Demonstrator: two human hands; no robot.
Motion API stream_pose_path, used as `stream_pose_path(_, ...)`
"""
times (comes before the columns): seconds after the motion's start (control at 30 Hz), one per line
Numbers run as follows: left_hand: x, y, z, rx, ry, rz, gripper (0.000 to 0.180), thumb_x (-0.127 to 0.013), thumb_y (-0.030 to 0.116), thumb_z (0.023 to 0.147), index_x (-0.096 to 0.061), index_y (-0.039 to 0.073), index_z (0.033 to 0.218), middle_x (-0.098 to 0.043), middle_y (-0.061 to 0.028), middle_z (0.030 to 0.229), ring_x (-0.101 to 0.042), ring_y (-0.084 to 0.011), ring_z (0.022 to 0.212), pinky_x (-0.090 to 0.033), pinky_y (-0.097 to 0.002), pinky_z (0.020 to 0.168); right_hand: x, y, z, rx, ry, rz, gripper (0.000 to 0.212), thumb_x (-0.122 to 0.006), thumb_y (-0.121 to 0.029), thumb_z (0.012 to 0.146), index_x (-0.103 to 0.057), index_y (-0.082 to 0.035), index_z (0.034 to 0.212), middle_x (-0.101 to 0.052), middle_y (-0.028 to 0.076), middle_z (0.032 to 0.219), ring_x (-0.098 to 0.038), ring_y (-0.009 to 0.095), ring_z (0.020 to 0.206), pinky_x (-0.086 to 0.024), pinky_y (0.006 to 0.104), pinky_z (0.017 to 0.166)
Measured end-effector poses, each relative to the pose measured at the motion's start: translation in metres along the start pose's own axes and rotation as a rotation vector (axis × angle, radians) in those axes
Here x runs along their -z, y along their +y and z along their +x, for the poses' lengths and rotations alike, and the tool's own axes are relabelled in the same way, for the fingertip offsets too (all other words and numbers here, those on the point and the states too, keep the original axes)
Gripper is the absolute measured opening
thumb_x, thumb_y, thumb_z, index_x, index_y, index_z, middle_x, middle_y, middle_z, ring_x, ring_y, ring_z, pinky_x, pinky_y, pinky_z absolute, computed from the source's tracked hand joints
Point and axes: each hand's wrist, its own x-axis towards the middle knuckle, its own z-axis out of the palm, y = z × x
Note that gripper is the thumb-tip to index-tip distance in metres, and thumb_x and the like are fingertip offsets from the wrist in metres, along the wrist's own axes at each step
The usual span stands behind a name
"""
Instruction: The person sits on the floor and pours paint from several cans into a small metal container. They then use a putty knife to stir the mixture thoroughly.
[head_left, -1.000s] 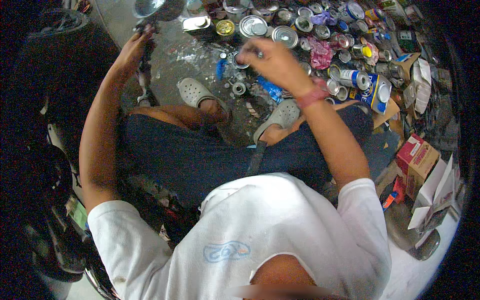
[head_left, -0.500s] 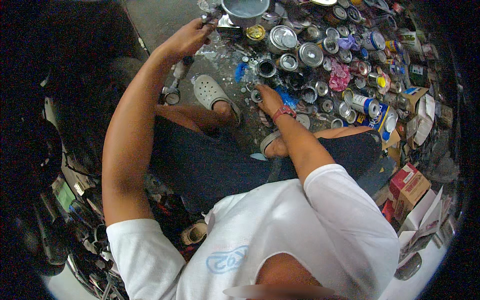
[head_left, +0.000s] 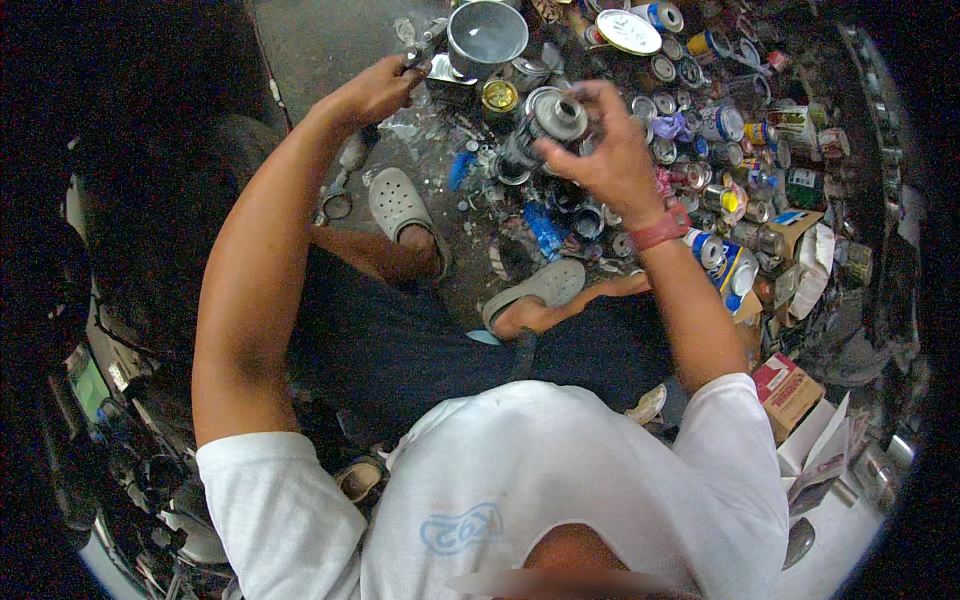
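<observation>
At the upper middle, my right hand (head_left: 622,165), with a red watch on its wrist, curves its thumb and fingers around a grey metal can (head_left: 557,115). The can has a round raised neck, and its dark body is smeared by motion. My left hand (head_left: 378,92) is closed on a dark grey metal tool (head_left: 428,44), whose kind I cannot make out. Just right of that tool stands a grey bucket (head_left: 487,38) with cloudy liquid in it. A can with a yellow inside (head_left: 499,96) sits below the bucket.
Many used paint cans (head_left: 720,123) crowd the floor at the upper right, with a white lid (head_left: 629,32) among them. A blue crumpled piece (head_left: 544,230) lies near my clog (head_left: 540,290). A red and brown carton (head_left: 788,395) stands at the right.
My right hand has risen from low near the floor, moving up and to the right, and comes closer. My left hand stays on the metal tool. The view has shifted slightly.
</observation>
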Motion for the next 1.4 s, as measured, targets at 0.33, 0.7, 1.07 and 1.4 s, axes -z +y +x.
stream_pose_path(0.33, -0.003, -0.011, 0.006, -0.053, -0.165, 0.041, 0.055, -0.049, 0.052, 0.105, -0.060, 0.004, 0.128, -0.065, -0.0084, 0.099, -0.059, -0.0197, 0.084, -0.051, -0.0386, 0.077, 0.069, -0.064, 0.096, 0.388, -0.268, -0.612, 0.057, -0.086, -0.022, 0.074, -0.068, -0.012, 0.127, -0.075, 0.012, 0.109, -0.071, 0.027, 0.097, -0.054, 0.0380, 0.091)
stream_pose_path(0.7, -0.009, 0.004, 0.009, -0.053, -0.267, 0.059, 0.069, -0.046, 0.061, 0.104, -0.054, 0.003, 0.140, -0.068, -0.0143, 0.114, -0.064, -0.0209, 0.093, -0.054, -0.0405, 0.083, 0.059, -0.079, 0.117, 0.489, -0.473, -0.888, 0.063, -0.086, -0.024, 0.070, -0.065, -0.010, 0.127, -0.072, 0.018, 0.108, -0.067, 0.038, 0.102, -0.054, 0.0462, 0.090)
stream_pose_path(1.07, -0.015, -0.011, 0.027, -0.082, -0.276, 0.071, 0.066, -0.045, 0.057, 0.105, -0.052, 0.005, 0.144, -0.067, -0.0118, 0.126, -0.065, -0.0227, 0.094, -0.054, -0.0410, 0.087, 0.062, -0.145, 0.114, 0.443, -0.607, -1.037, 0.055, -0.091, -0.028, 0.065, -0.070, -0.003, 0.109, -0.073, 0.016, 0.097, -0.070, 0.035, 0.094, -0.056, 0.0438, 0.081)
stream_pose_path(1.4, -0.012, -0.007, 0.024, -0.070, -0.291, 0.038, 0.062, -0.048, 0.057, 0.105, -0.057, 0.005, 0.137, -0.069, -0.0093, 0.112, -0.062, -0.0199, 0.087, -0.053, -0.0380, 0.077, 0.062, -0.146, 0.123, 0.406, -0.643, -1.069, 0.039, -0.087, -0.020, 0.068, -0.070, -0.002, 0.099, -0.071, 0.016, 0.088, -0.070, 0.034, 0.086, -0.055, 0.0439, 0.074)
